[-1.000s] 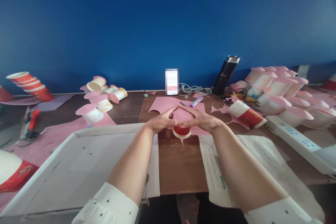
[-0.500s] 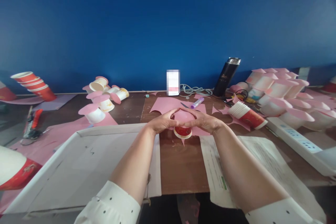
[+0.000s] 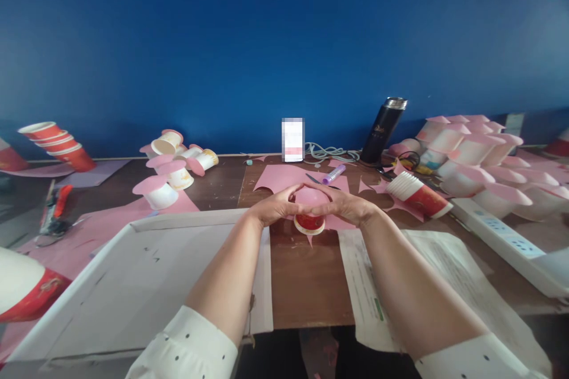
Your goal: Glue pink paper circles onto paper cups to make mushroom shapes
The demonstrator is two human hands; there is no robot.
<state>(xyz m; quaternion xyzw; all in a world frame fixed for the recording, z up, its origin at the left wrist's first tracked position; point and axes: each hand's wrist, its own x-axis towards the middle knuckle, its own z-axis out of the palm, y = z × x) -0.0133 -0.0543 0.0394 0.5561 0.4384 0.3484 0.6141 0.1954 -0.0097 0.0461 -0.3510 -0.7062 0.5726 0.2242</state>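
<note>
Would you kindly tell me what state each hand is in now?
Left hand: closed on the pink disc atop the red cup.
Right hand: closed on the same disc.

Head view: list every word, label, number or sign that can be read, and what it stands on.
Nothing can be read.
Black cylindrical flask: gold mark, too small.
Off-white paper sheet: printed lines, too blurred.
White rectangular screen: partly pixelated, unreadable.
White cardboard tray: dark strokes, no clear word.
Red-and-white paper cup, lower left: pale marking, unreadable.
</note>
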